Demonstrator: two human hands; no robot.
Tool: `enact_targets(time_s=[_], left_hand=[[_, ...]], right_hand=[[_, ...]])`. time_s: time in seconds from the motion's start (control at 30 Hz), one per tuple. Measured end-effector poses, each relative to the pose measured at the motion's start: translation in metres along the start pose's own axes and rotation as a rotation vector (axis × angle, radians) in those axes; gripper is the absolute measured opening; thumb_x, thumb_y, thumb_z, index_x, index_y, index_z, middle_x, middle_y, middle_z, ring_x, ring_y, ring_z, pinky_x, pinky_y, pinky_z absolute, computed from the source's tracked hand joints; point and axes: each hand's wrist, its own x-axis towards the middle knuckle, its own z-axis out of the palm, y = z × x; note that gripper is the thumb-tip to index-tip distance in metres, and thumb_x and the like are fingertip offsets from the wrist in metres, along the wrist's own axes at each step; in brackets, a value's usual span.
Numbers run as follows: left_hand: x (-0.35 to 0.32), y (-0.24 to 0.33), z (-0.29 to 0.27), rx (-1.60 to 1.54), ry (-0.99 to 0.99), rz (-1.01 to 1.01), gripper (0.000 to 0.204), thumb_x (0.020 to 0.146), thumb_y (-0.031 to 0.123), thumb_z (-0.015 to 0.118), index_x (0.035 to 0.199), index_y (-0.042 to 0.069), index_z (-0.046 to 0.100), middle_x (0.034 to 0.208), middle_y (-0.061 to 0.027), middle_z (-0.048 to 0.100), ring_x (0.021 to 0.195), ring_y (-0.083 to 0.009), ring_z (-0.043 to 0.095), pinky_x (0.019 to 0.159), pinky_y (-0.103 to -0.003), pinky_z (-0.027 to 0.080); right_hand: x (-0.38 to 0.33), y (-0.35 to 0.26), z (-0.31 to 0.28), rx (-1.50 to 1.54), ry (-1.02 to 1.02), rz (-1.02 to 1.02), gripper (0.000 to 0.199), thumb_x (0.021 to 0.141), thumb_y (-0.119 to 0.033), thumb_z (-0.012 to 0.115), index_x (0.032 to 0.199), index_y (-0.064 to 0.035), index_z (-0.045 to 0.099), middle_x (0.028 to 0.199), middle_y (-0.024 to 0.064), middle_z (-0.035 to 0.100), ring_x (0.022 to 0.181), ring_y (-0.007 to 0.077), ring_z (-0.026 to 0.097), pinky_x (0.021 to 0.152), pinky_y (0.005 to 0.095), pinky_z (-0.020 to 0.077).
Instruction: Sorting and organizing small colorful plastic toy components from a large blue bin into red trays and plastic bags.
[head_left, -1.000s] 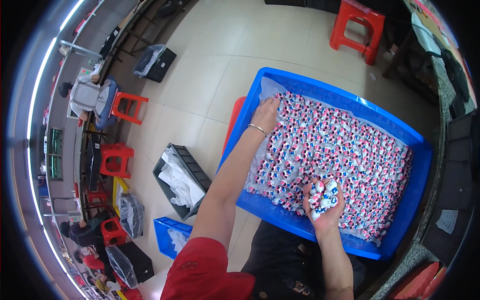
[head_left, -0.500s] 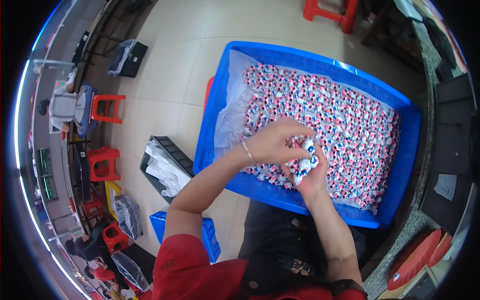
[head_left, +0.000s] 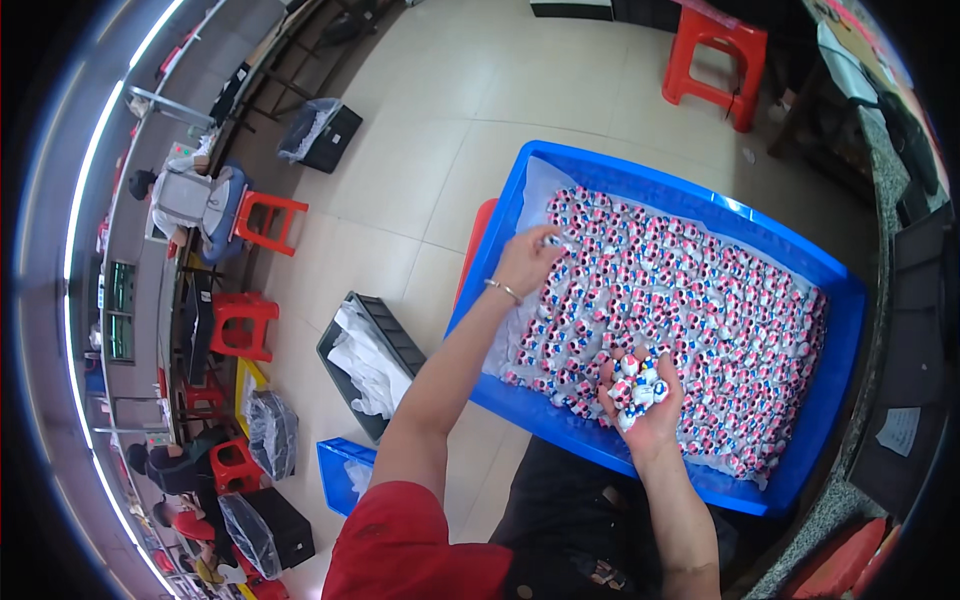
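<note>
A large blue tray (head_left: 640, 165) sits in front of you, lined with a white sheet and filled almost edge to edge with small pieces (head_left: 700, 290) patterned in pink, white and blue — too small here to tell their exact shape. Your right hand (head_left: 640, 395) is held palm up over the near edge of the tray, fingers loosely cupped around a handful of the same pieces (head_left: 636, 378); they rest heaped in the palm, not squeezed. Your left hand (head_left: 527, 262) reaches out to the tray's far left corner, fingers curled down onto the heap with one piece (head_left: 553, 241) pinched at the fingertips; a thin bracelet (head_left: 503, 290) rings that wrist. Left of your left forearm, on the floor, stands a black crate (head_left: 395, 340) holding crumpled white plastic — and nearer to you, beside your left elbow, a smaller blue bin (head_left: 335, 480) with clear plastic inside. Beyond the tray's far edge, well apart from both hands, stands a red stool (head_left: 716, 55).
</note>
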Motion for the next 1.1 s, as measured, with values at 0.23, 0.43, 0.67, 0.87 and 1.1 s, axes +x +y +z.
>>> enact_targets(time_s=[0.23,0.43,0.67,0.87,1.1], left_hand=[[0.035,-0.026,-0.001,0.868,0.18,0.471,0.032,0.075,0.003,0.062,0.107,0.005,0.061,0.102,-0.017,0.06,0.092,-0.0342,0.061,0.077,-0.041,0.052],[-0.023,0.054,0.025,0.68,0.131,0.7,0.032,0.075,0.008,0.066,0.106,0.005,0.06,0.108,-0.0148,0.059,0.099,-0.033,0.057,0.085,-0.039,0.048],[-0.111,0.108,0.061,0.534,-0.459,0.619,0.03,0.073,0.014,0.074,0.099,0.008,0.061,0.095,-0.0098,0.06,0.09,-0.0286,0.057,0.078,-0.038,0.044],[-0.121,0.091,0.057,0.579,-0.47,0.624,0.028,0.074,0.011,0.072,0.1,0.007,0.061,0.094,-0.0084,0.06,0.086,-0.0246,0.059,0.077,-0.037,0.046],[-0.047,0.039,0.007,0.638,0.12,0.312,0.025,0.079,0.007,0.065,0.103,0.004,0.062,0.097,-0.0096,0.059,0.084,-0.0233,0.063,0.072,-0.032,0.051]], right_hand=[[0.0,-0.003,-0.007,-0.025,0.002,-0.065,0.038,0.093,-0.045,0.048,0.103,-0.0119,0.063,0.109,0.0132,0.064,0.095,0.033,0.064,0.069,0.0518,0.0573],[0.007,-0.009,-0.001,-0.025,0.018,-0.046,0.038,0.094,-0.042,0.047,0.11,-0.0113,0.061,0.111,0.0132,0.063,0.102,0.0334,0.061,0.075,0.0547,0.0565],[0.015,0.003,0.004,-0.093,-0.026,-0.131,0.038,0.094,-0.042,0.048,0.109,-0.0106,0.062,0.105,0.0101,0.065,0.095,0.0251,0.063,0.075,0.0426,0.0544],[0.013,0.01,-0.007,-0.088,-0.05,-0.088,0.038,0.095,-0.04,0.046,0.105,-0.0091,0.065,0.099,0.0091,0.067,0.092,0.0256,0.064,0.077,0.0404,0.054],[0.008,0.006,0.002,0.086,0.027,-0.027,0.038,0.093,-0.044,0.049,0.099,-0.0114,0.067,0.102,0.0123,0.067,0.099,0.0344,0.063,0.079,0.0486,0.0556]])
